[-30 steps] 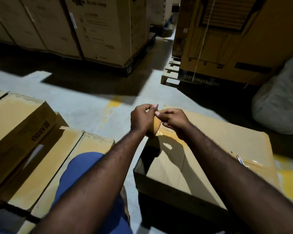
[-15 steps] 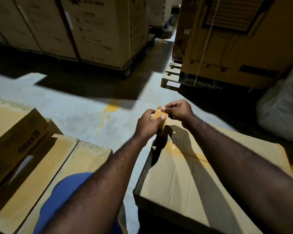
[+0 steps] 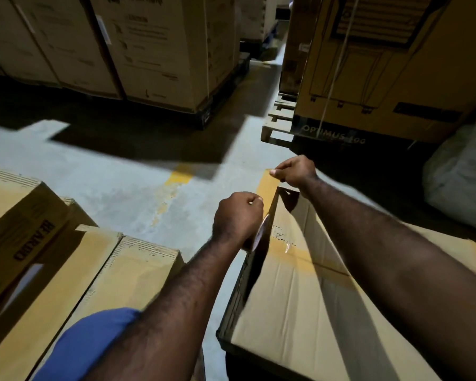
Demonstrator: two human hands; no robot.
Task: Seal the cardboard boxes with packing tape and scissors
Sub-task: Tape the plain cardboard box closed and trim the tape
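**A:** Why are the hands spread apart like that?

**B:** To keep the packing tape (image 3: 268,187) taut, I'd judge. The strip runs from the left grip (image 3: 238,215) up to the right grip (image 3: 294,170), ready to go down on the cardboard box (image 3: 300,312) just beneath both.

**A:** How closed is each grip?

**B:** The right grip pinches the tape's free end between thumb and fingertip. The left grip is curled fully round the tape roll (image 3: 260,232), which shows at its right side, against the box's near-left edge.
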